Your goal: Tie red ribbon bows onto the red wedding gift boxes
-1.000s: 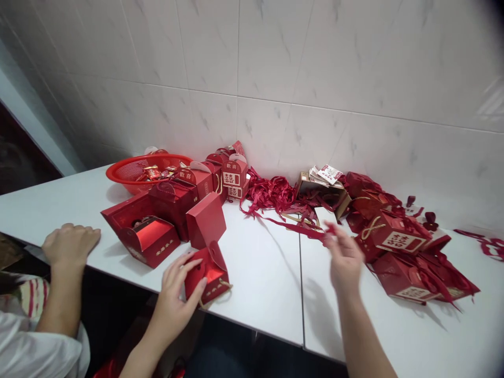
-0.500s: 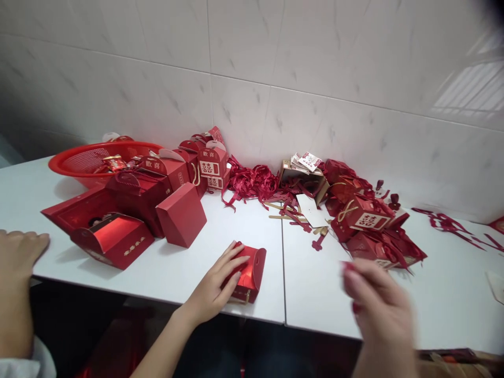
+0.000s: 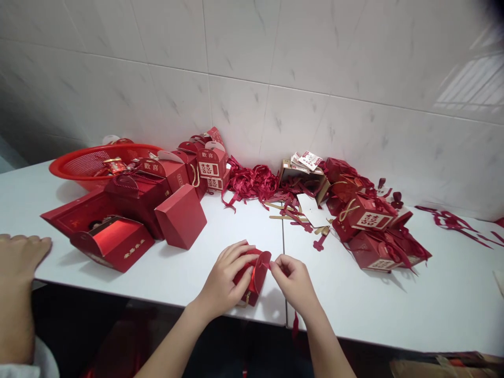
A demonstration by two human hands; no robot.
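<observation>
A small red gift box (image 3: 258,281) lies near the front edge of the white table, its rounded flap standing up on the right side. My left hand (image 3: 230,278) reaches over the box from the left and grips it, fingers curled across its top. Thumb and forefinger of my right hand (image 3: 293,278) pinch a dark red ribbon (image 3: 295,324) at the flap. The ribbon's loose tail hangs below that hand, over the table edge. My fingers cover part of the box and the ribbon's pinched end.
Several red boxes (image 3: 181,216) and a red plastic basket (image 3: 59,167) stand at left. Behind lie a ribbon pile (image 3: 254,181), small tags (image 3: 321,240) and cards (image 3: 310,160). Beribboned boxes (image 3: 372,215) are heaped at right. Another person's hand (image 3: 19,257) rests at the left edge.
My right hand has swung in from the right with the ribbon and now meets the box's flap. My left hand stays on the box, which has shifted slightly right and tilted.
</observation>
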